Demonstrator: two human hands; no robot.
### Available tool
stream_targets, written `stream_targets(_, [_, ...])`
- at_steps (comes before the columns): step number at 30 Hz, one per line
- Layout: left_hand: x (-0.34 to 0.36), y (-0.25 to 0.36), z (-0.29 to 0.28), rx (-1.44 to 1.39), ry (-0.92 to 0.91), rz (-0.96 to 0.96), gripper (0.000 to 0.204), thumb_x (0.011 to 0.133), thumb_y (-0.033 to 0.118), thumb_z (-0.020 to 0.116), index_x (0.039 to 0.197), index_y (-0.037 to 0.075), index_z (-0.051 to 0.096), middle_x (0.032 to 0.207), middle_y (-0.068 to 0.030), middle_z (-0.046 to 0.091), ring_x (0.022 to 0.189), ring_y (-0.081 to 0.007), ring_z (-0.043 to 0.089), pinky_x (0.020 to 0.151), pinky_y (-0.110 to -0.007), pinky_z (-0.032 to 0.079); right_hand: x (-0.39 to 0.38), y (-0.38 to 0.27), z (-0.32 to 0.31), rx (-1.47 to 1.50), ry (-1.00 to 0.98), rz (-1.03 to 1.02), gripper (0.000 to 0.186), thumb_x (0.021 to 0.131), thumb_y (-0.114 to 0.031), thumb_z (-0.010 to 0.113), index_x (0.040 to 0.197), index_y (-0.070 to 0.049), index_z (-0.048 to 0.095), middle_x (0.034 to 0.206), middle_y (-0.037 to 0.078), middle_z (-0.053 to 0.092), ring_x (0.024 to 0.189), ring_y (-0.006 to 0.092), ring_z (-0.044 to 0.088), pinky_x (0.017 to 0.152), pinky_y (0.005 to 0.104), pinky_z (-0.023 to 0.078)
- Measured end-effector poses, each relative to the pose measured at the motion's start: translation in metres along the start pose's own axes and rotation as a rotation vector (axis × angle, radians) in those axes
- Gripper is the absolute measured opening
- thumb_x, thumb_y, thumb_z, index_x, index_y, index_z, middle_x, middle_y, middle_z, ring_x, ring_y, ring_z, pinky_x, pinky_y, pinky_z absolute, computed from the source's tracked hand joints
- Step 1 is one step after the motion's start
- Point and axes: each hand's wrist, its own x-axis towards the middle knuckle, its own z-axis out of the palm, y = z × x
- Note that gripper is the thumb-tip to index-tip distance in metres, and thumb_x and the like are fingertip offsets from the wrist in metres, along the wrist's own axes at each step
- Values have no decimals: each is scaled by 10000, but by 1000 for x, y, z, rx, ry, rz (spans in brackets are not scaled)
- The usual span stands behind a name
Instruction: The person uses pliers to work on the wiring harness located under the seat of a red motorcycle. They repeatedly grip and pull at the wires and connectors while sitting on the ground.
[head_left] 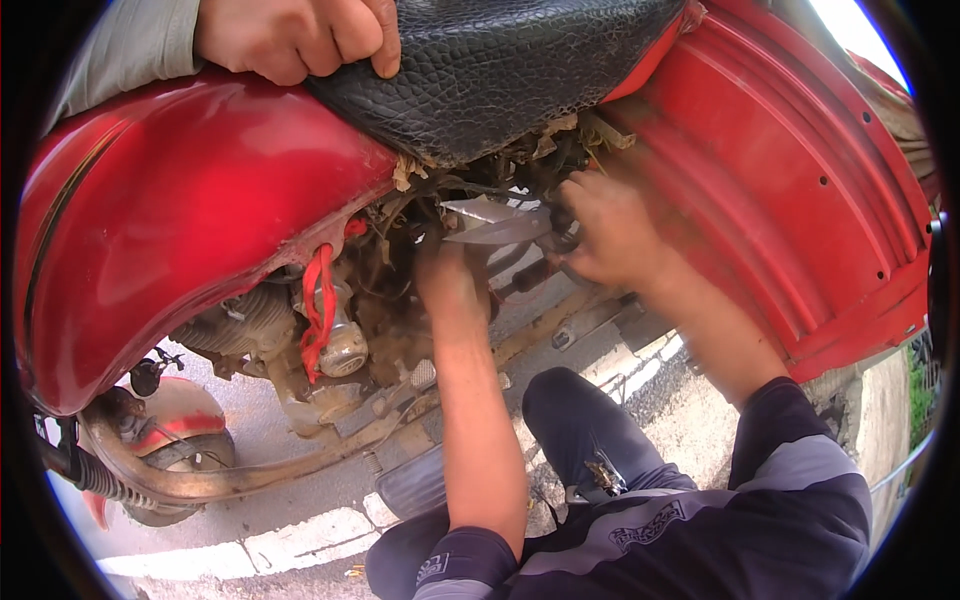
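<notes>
My right hand is closed round the handles of a pair of scissors, just below the black seat. The two silver blades stand apart and point left, toward my other hand. Blurred, my left hand reaches in among wires and dusty parts under the seat; its fingers are hidden, so I cannot tell whether it grips anything. A dark cylindrical part on a wire hangs below the scissors. All this lies in the open gap of a red three-wheeled or motorcycle-type vehicle, between its fuel tank and a red panel.
Another person's hand rests at the front edge of the black seat. A red strip of cloth hangs beside the engine. A rusty frame tube curves low across the front. Pavement with a white line lies underneath.
</notes>
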Motion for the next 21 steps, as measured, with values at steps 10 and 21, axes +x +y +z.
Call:
stream_targets(10, [-3,18,18,-27,25,-32,250,1021,93,563,1216,-57,606,1135,-157,695,958,-282,710,894,-416,585,-16,11,-39,-330,-107,83,477,638,-232,862,961,-10,590,924,179,590,945,380,607,813,463,508])
stream_targets(21, [-5,19,11,139,-15,16,239,994,126,674,1151,-53,660,1079,-136,722,974,-249,710,912,-398,587,-6,1,-44,-467,-245,62,524,602,-227,884,988,-32,589,1001,144,598,1020,333,602,912,440,497])
